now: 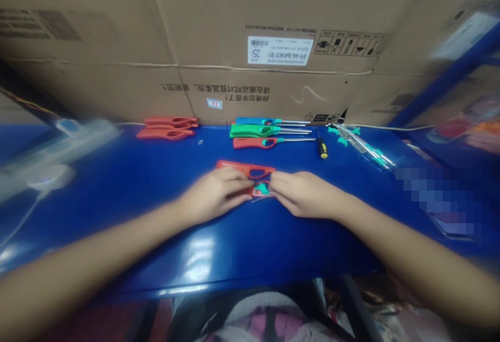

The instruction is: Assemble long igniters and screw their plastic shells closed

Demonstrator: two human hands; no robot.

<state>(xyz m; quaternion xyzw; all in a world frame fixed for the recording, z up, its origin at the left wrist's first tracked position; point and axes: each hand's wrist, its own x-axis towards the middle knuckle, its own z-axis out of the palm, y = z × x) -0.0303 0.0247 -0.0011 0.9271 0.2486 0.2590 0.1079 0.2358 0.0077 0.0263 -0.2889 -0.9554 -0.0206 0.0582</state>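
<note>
My left hand (pixel 216 193) and my right hand (pixel 302 193) meet over the middle of the blue table, both with fingers pinched together. Between them is a red lighter handle (pixel 255 194) with a turquoise trigger piece (pixel 262 189) in it; both hands grip it, and their fingers cover much of it. Just behind lies another red handle piece (pixel 250 167) with an oval opening. Below the fingertips a thin grey rod (pixel 260 199) shows, partly hidden. Small details between the fingers are blurred.
Long-nosed lighters in blue, green (pixel 252 131) and red lie behind, near a black-yellow screwdriver (pixel 322 148). Red handles (pixel 166 133) are stacked left. Metal tubes with turquoise parts (pixel 363 147) lie right. A cardboard wall (pixel 219 29) closes the back; a power strip (pixel 78 149) sits left.
</note>
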